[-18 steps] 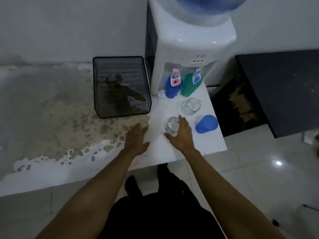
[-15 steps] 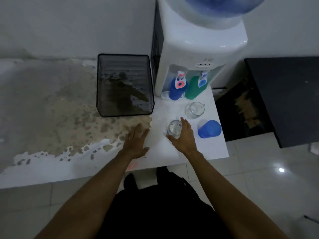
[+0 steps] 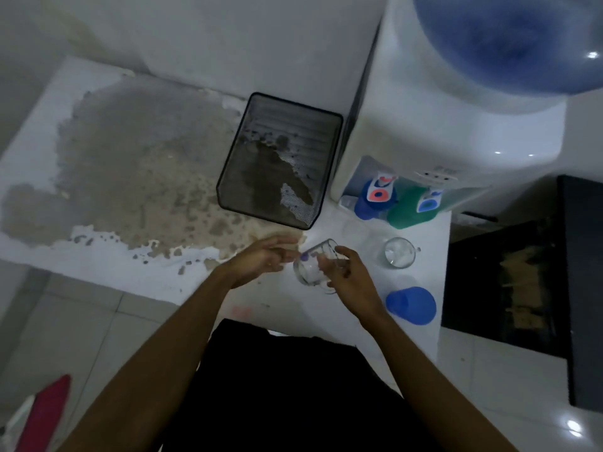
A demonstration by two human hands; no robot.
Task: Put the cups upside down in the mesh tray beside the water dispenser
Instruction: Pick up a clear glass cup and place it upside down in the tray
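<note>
White counter (image 3: 98, 265) carries mesh tray (image 3: 329, 164), dispenser (image 3: 440, 125), cups (image 3: 398, 252).

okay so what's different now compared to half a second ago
The right hand has lifted the clear glass off the counter and tipped it sideways; the left hand has come up off the counter toward it. The mesh tray, the other glass and the blue cup stay put.

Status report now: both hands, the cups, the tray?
Right hand holds glass cup, tilted, off counter. Left hand open beside it. Mesh tray holds no cups; path unobstructed.
</note>
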